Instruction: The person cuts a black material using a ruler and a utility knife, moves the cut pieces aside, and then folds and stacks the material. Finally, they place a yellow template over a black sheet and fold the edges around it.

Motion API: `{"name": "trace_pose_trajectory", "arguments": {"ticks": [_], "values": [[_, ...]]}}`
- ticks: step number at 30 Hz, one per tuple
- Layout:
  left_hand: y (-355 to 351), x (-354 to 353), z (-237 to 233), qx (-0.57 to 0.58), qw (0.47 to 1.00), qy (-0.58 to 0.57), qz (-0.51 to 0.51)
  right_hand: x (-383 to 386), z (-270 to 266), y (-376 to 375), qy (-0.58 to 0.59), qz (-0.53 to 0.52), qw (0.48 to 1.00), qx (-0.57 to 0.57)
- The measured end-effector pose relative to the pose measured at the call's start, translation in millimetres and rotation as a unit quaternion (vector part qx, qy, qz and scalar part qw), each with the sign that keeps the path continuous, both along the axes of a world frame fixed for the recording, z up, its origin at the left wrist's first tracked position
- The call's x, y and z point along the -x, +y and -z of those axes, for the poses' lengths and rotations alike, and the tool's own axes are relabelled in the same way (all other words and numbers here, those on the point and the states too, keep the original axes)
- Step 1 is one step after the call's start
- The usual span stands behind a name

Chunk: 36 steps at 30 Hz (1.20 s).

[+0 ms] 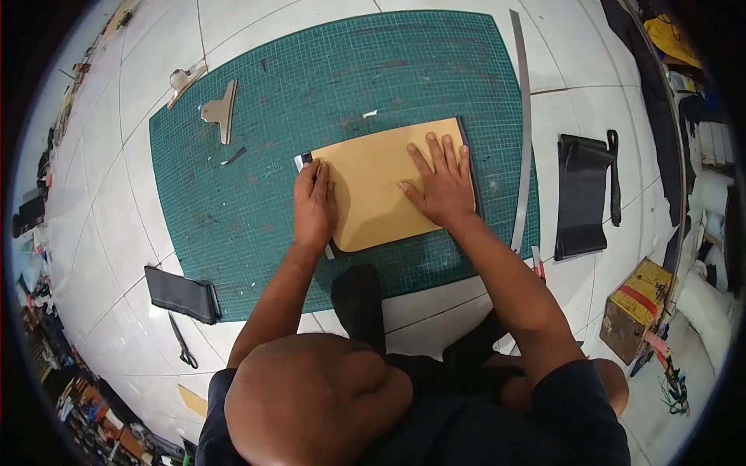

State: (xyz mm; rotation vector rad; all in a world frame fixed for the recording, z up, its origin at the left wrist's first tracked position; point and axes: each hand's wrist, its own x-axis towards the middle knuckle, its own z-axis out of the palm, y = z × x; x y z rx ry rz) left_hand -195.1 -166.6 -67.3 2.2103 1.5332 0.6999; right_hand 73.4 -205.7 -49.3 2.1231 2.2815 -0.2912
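A tan rectangular board (373,194) lies on the green cutting mat (264,186), with dark material showing along its left and right edges. My left hand (315,206) is closed at the board's left edge, its fingers bent over the dark edge strip near the upper corner. Spread flat on the right part of the board is my right hand (445,186), fingers apart and nothing held. What lies under the board is mostly hidden.
Two metal clips (221,111) sit at the mat's upper left. A steel ruler (523,132) runs along its right edge. Folded black material (581,194) lies on the tiles at right, near a yellow box (639,311). Scissors (183,342) and a dark folded piece (181,293) are at lower left.
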Motion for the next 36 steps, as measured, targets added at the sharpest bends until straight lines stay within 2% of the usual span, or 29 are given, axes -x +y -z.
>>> {"name": "trace_pose_trajectory", "arguments": {"ticks": [7, 16, 20, 24, 25, 28, 31, 34, 36], "values": [[1.6, 1.8, 5.8, -0.037, 0.999, 0.005, 0.022, -0.8, -1.1, 1.1, 0.009, 0.0, 1.0, -0.002], [2.1, 3.0, 3.0, -0.034, 0.997, 0.055, 0.041, -0.9, -2.7, 0.1, 0.024, -0.008, 0.999, -0.031], [5.9, 4.8, 2.8, -0.039, 0.996, 0.059, 0.057, -2.4, -5.3, 1.6, 0.034, 0.003, 0.999, -0.011], [3.1, -2.5, -16.8, -0.022, 0.985, 0.158, 0.061, -2.9, -1.1, 0.5, 0.029, -0.003, 0.999, -0.019], [2.9, -3.4, -20.5, -0.068, 0.97, 0.221, 0.081, -2.7, 1.0, -1.3, 0.026, -0.002, 1.0, -0.015], [-2.0, -17.1, -36.7, -0.064, 0.962, 0.248, 0.094, -2.8, 4.0, 0.8, 0.026, 0.002, 1.0, -0.017], [-28.6, -36.6, -39.8, 0.015, 0.955, 0.203, 0.214, -2.4, 6.1, -1.5, 0.018, -0.001, 1.0, -0.022], [-47.4, -46.3, -57.2, 0.097, 0.948, 0.176, 0.247, -2.1, 5.6, -1.9, 0.009, -0.002, 1.0, -0.019], [-47.1, -43.5, -51.3, 0.084, 0.944, 0.176, 0.266, -2.2, 6.2, -1.9, 0.005, -0.001, 1.0, -0.017]]}}
